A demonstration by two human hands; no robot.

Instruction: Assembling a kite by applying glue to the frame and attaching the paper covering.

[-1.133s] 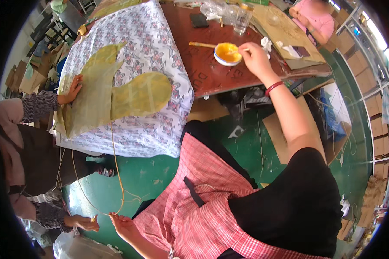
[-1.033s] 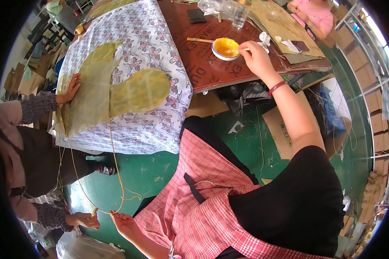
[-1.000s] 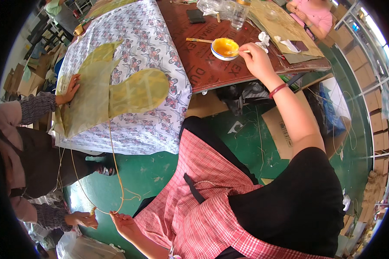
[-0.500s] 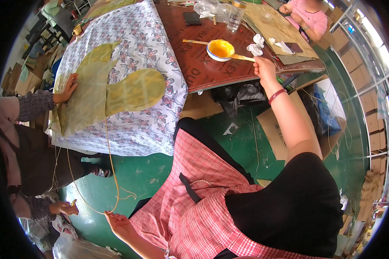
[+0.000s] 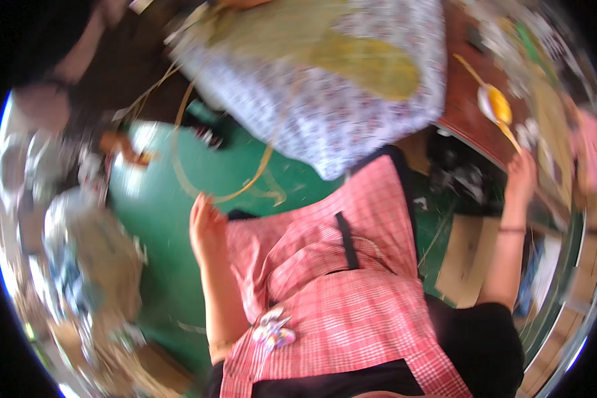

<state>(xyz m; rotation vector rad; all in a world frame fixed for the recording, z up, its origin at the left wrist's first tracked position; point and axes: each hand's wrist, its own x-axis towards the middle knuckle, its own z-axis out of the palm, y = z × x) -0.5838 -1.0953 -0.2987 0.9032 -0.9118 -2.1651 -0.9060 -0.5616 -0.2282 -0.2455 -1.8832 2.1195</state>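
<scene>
My left hand (image 5: 207, 225) is closed in a pinch on a thin tan cord (image 5: 179, 159). The cord hangs in a loop from the table's edge above the floor. Out to the right, my right hand (image 5: 522, 176) grips the end of a flat wooden stick (image 5: 509, 137). Its far end rests in a small white bowl (image 5: 485, 106) of orange-yellow paste (image 5: 499, 103). A second stick (image 5: 468, 67) juts from the bowl's far side. On the table, an olive-yellow translucent sheet piece (image 5: 378, 66) lies over white patterned cloth (image 5: 358, 123). Motion blurs the picture.
At the left, a co-worker's hand (image 5: 123, 147) hangs near the cord. Plastic bags (image 5: 93, 245) stand on the green floor (image 5: 166, 265). Cardboard (image 5: 467, 259) and a black bag (image 5: 454, 169) are under the red-brown table (image 5: 467, 126). A person in pink (image 5: 587, 142) is at the far right.
My view has swung left, so the table and bowl appear farther right. My left hand has risen, with the cord still pinched. My right hand keeps its hold on the stick.
</scene>
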